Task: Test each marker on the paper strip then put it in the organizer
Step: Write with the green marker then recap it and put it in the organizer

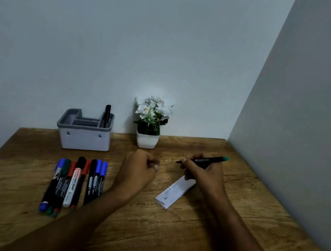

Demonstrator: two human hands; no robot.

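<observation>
One black marker [107, 115] already stands in organizer [84, 133]. Right hand [205, 172] pinches green marker [204, 160], tip bare, just above paper strip [174, 192]; strip has few scribbles. Left hand [139, 164] curled, maybe holding cap, cannot tell. Eight markers [76, 182] on table [162, 245] wait for test.

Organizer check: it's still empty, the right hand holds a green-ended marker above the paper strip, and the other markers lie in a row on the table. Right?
Not quite. The head view shows the organizer already holds one black marker, standing upright in its right compartment. The rest stands.
</observation>
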